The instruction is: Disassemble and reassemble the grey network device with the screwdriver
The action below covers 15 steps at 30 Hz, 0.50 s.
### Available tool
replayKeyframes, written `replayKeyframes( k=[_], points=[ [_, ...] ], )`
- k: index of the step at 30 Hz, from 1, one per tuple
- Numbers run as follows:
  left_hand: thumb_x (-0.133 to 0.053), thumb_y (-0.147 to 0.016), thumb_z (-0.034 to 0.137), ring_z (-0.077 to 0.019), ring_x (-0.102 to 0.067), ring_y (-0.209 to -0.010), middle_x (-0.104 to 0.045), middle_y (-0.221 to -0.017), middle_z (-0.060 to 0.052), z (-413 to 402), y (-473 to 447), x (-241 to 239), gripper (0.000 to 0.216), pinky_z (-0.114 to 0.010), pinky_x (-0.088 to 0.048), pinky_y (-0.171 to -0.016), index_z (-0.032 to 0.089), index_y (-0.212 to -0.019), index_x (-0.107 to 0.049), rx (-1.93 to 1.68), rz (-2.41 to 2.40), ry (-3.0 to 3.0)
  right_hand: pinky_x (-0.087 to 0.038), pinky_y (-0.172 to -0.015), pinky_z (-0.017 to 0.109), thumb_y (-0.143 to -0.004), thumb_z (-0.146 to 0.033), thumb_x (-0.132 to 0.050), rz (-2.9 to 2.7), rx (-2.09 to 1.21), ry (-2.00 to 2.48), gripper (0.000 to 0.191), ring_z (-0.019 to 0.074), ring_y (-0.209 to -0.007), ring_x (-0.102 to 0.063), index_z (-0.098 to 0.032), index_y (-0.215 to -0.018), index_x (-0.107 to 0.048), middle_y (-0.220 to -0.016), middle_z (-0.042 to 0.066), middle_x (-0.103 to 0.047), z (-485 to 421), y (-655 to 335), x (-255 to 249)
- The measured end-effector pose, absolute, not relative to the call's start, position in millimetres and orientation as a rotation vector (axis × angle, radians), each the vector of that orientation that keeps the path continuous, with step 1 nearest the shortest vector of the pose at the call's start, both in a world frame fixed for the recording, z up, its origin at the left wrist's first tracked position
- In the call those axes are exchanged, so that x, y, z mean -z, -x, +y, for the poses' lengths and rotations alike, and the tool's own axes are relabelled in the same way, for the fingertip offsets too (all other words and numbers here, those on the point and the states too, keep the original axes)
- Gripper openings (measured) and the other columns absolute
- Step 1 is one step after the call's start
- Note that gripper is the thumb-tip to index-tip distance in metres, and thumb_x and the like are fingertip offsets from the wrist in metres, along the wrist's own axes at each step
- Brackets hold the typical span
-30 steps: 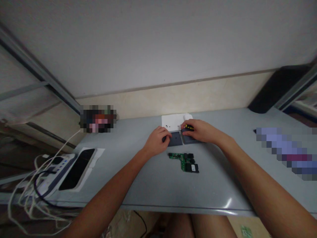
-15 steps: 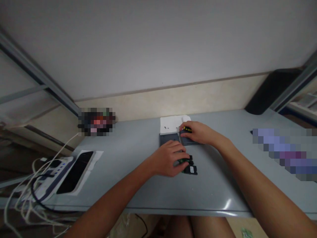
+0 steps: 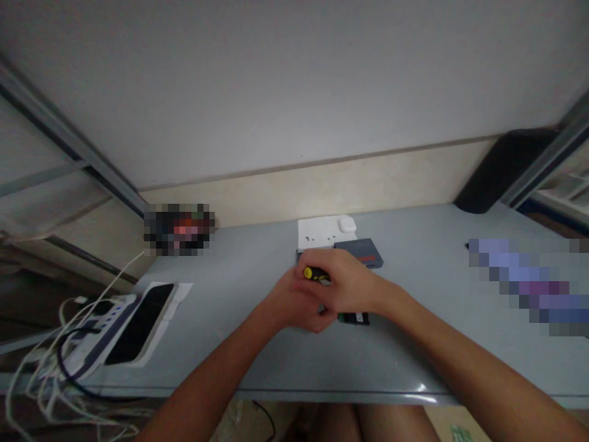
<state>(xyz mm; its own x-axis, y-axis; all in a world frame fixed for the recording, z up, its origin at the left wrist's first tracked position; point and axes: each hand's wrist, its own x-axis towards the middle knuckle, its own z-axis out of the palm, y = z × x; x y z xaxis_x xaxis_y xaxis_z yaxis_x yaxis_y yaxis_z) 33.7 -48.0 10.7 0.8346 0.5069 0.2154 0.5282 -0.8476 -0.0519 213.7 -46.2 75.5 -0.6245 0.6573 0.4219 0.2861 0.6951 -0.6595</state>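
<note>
My right hand (image 3: 343, 279) is closed round a screwdriver with a yellow-and-black handle (image 3: 315, 274), its yellow end towards me. The shaft and tip are hidden by the fingers. Just below and to the left, my left hand (image 3: 299, 307) overlaps it, fingers bent and thumb at the edge of a green circuit board (image 3: 341, 317). A black part with a pale label (image 3: 356, 318) shows at the board's right side. Beyond the hands sits a flat dark grey casing with a red stripe (image 3: 361, 253). Another dark casing is mostly covered by my hands.
White paper (image 3: 317, 228) holds several tiny dark screws and a white rounded case (image 3: 347, 224). At left are a phone (image 3: 142, 324), a power strip (image 3: 99, 334) and tangled cables (image 3: 50, 393). A black cylinder (image 3: 499, 169) stands at back right. Blurred items lie on both sides.
My right hand has come from the right-hand casing towards me and left, over my left hand, bringing the screwdriver. The casing and white case now show more fully.
</note>
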Motion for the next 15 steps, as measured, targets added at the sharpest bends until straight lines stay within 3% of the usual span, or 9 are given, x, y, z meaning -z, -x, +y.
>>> replayKeyframes(
  k=[3,7,10,15],
  points=[
    [-0.069,-0.088,0.039,-0.0359,-0.066,-0.132,-0.080,-0.131,-0.010,-47,-35,-8,0.048,-0.052,-0.054,-0.114,0.018,-0.131,-0.075,0.163,-0.692,2.938,-0.043,-0.076,0.030,-0.100,-0.030,-0.070,-2.235,-0.686,0.671,0.010,0.0159,-0.083,-0.060,-0.021,-0.095,-0.069,-0.098,0.003,-0.066,-56,-203,-71],
    [-0.066,-0.090,0.042,-0.0401,-0.061,-0.142,-0.075,-0.143,-0.014,-50,-33,-11,0.057,-0.057,-0.050,-0.120,0.014,-0.139,-0.072,0.256,-0.707,2.909,-0.045,-0.079,0.031,-0.099,-0.028,-0.069,-2.167,-0.770,0.721,0.009,0.0170,-0.087,-0.062,-0.021,-0.094,-0.067,-0.099,0.003,-0.064,-60,-201,-74],
    [-0.066,-0.087,0.042,-0.0412,-0.062,-0.140,-0.076,-0.140,-0.016,-53,-31,-12,0.055,-0.058,-0.052,-0.118,0.012,-0.133,-0.075,0.334,-0.720,2.902,-0.043,-0.078,0.031,-0.096,-0.025,-0.070,-2.155,-0.813,0.754,0.008,0.0162,-0.084,-0.060,-0.021,-0.091,-0.064,-0.094,0.001,-0.066,-61,-201,-77],
    [-0.065,-0.087,0.039,-0.0395,-0.070,-0.126,-0.083,-0.114,-0.015,-53,-31,-5,0.041,-0.056,-0.057,-0.111,0.013,-0.113,-0.081,0.353,-0.688,2.925,-0.040,-0.074,0.029,-0.092,-0.021,-0.072,-2.184,-0.814,0.798,0.013,0.0137,-0.077,-0.054,-0.021,-0.089,-0.059,-0.087,-0.001,-0.063,-61,-201,-76]
  ],
)
